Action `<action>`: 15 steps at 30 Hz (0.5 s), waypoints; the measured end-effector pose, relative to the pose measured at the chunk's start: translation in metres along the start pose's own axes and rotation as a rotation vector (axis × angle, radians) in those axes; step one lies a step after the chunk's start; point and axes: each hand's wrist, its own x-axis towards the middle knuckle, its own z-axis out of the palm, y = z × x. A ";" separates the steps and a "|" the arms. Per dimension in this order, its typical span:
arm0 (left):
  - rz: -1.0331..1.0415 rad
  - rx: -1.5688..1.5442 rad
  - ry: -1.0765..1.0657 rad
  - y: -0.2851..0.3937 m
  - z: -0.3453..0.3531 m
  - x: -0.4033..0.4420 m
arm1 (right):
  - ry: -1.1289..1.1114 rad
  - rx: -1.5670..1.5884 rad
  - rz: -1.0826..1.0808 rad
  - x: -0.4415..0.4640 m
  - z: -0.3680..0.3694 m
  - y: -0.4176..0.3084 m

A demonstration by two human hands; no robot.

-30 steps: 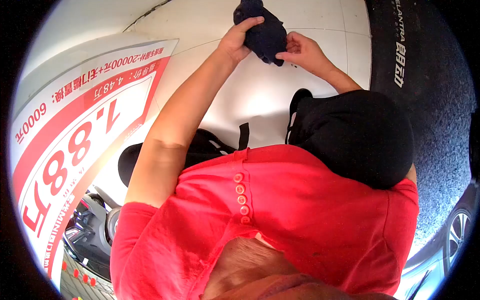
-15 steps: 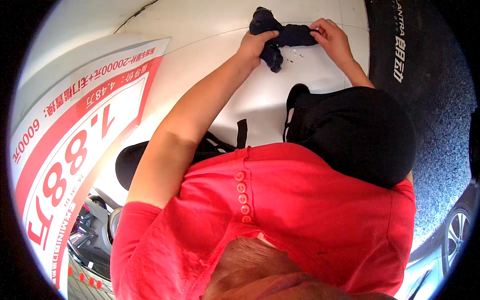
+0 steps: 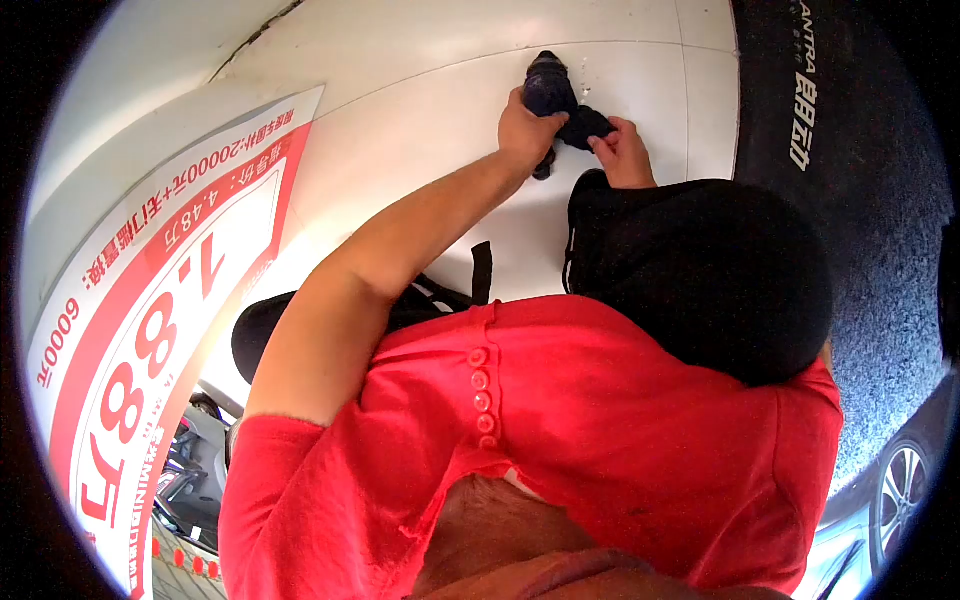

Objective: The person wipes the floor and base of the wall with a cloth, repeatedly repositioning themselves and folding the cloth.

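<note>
A dark navy bundle of bunched cloth (image 3: 547, 90), sock-like in shape, is held just above the pale floor at the top middle. My left hand (image 3: 530, 132) grips its middle, thumb lying across the fabric. One end sticks up past my left hand, and a lower end hangs beneath it. On the other side, my right hand (image 3: 624, 154) pinches the cloth's right end between thumb and fingers. The left palm hides part of the bundle.
Shiny wet-looking specks (image 3: 585, 90) lie on the floor (image 3: 420, 110) beside the cloth. A large red-and-white price sign (image 3: 140, 340) stands at left. My black-clad knee (image 3: 700, 270) is at right, near a dark mat (image 3: 790, 60) with white lettering. A car wheel (image 3: 903, 485) shows lower right.
Both hands have drawn the cloth down towards my body. My right hand has moved left, closer to my left hand, and the bundle's right end now slopes downward.
</note>
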 end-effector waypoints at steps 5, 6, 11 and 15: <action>0.151 0.096 -0.059 0.009 -0.004 0.019 | 0.195 0.119 0.026 0.016 0.007 -0.003; 0.183 0.139 -0.075 0.015 -0.006 0.025 | 0.207 0.107 -0.052 0.023 0.008 0.000; 0.358 0.274 -0.150 0.026 -0.016 0.062 | 0.187 -0.060 -0.260 0.056 0.001 -0.010; 0.295 0.209 -0.214 0.029 -0.025 0.081 | 0.103 -0.063 -0.360 0.075 -0.015 -0.014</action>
